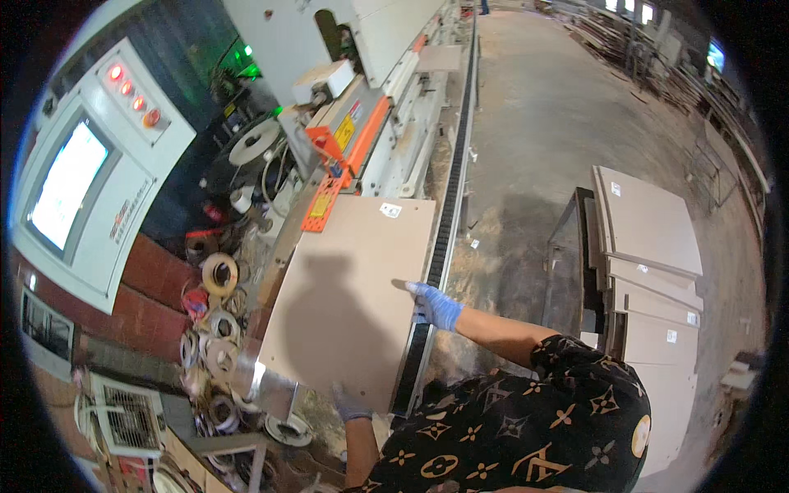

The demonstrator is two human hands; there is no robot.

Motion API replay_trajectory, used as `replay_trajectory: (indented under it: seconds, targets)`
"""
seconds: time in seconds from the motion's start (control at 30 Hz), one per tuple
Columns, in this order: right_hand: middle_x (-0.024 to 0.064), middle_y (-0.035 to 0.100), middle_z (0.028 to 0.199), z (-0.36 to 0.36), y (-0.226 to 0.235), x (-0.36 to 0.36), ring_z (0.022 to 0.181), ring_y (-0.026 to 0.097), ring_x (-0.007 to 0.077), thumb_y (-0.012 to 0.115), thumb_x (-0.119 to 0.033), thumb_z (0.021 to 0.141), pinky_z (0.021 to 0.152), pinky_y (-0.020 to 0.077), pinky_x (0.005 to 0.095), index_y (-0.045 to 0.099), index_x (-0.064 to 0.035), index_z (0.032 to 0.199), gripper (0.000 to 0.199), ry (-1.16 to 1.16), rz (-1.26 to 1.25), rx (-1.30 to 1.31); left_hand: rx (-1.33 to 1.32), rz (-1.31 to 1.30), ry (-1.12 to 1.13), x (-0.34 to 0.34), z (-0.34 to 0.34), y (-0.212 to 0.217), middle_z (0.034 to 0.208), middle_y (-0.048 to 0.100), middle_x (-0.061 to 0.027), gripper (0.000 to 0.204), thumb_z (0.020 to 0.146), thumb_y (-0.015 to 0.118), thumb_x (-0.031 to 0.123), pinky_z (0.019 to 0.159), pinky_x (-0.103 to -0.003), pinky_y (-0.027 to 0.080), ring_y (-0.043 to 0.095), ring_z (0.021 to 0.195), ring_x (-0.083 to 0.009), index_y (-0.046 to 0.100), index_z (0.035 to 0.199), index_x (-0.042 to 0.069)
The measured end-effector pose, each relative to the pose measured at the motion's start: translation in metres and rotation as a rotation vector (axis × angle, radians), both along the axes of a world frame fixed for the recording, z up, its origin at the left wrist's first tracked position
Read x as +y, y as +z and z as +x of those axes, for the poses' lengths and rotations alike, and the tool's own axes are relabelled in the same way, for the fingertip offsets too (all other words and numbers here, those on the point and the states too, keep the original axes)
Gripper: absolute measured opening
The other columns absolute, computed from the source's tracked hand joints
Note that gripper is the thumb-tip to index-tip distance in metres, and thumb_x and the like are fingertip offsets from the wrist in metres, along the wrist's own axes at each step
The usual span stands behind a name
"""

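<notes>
A flat beige board (349,287) with a small white label lies on the machine's feed bed, its far end beside an orange guard (322,205). My right hand (437,306), in a blue and white glove, grips the board's right edge with the thumb on top and the other fingers at the side. At the near edge, my gloved left hand (352,404) holds the board; its fingers are partly hidden and blurred. Along the board's right side runs a black conveyor track (444,222).
Left stands a control panel (90,172) with a lit screen and red lights. Rolls of edge-banding tape (220,275) crowd the floor below it. Several beige boards (649,222) are stacked on a stand to the right. Timber (641,57) lies piled at the far right.
</notes>
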State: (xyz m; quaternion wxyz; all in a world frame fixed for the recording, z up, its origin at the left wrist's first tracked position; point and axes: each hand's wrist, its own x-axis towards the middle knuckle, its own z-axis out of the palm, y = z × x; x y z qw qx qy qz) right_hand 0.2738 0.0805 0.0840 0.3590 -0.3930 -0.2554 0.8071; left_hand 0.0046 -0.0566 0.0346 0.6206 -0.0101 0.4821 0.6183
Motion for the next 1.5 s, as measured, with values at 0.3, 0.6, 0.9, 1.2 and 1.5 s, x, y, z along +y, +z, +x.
replay_trajectory:
  seconds: [0.3,0.6,0.9,1.2,1.5]
  targets:
    - [0.0055,0.050,0.131,0.023,0.001,0.065,0.114,0.049,0.0214,0.060,-0.049,0.079,0.091,0.0428,0.0398,0.053,-0.0210,0.128,0.056,-0.134,0.042,0.159,-0.102,0.151,-0.123,0.077,0.011,-0.064,0.144,0.032,-0.0097,0.061,0.093,0.030,0.050,0.104,-0.051,0.029,0.031,0.129,-0.0339,0.032,0.140,0.011]
    - [-0.0018,0.050,0.071,0.094,-0.047,0.048,0.063,0.051,0.0118,0.063,-0.045,0.082,0.053,0.0433,0.0286,0.062,-0.0139,0.103,0.037,-0.273,0.020,0.143,-0.037,0.187,-0.355,0.210,0.045,-0.107,0.115,0.054,-0.0059,0.047,0.094,0.037,0.046,0.087,-0.042,0.042,0.051,0.102,-0.0219,0.045,0.123,0.011]
    - [0.0077,0.058,0.120,0.386,-0.113,-0.092,0.101,0.054,0.0276,0.058,-0.043,0.084,0.085,0.0409,0.0496,0.054,-0.0075,0.118,0.049,-1.306,-0.291,0.028,0.265,0.134,-0.020,0.137,0.121,-0.017,0.090,0.058,0.0001,0.032,0.095,0.039,0.041,0.069,-0.039,0.045,0.053,0.076,-0.0137,0.052,0.103,0.014]
    - [0.0278,0.047,0.128,0.506,-0.076,-0.095,0.114,0.053,0.0357,0.071,-0.030,0.067,0.096,0.0432,0.0402,0.003,-0.0080,0.145,0.106,-1.332,-0.587,-1.217,0.250,0.100,-0.105,0.068,0.178,-0.013,0.107,0.060,0.0050,0.035,0.092,0.053,0.027,0.070,-0.032,0.052,0.058,0.086,-0.0107,0.045,0.126,0.023]
    - [0.0165,0.064,0.103,0.564,-0.138,-0.085,0.093,0.064,0.0305,0.059,-0.017,0.076,0.079,0.0493,0.0392,0.001,-0.0160,0.146,0.091,-1.433,-0.718,-1.008,0.346,0.121,0.036,0.043,0.196,0.008,0.112,0.058,0.0039,0.032,0.093,0.053,0.024,0.065,-0.028,0.055,0.058,0.084,-0.0096,0.048,0.123,0.017]
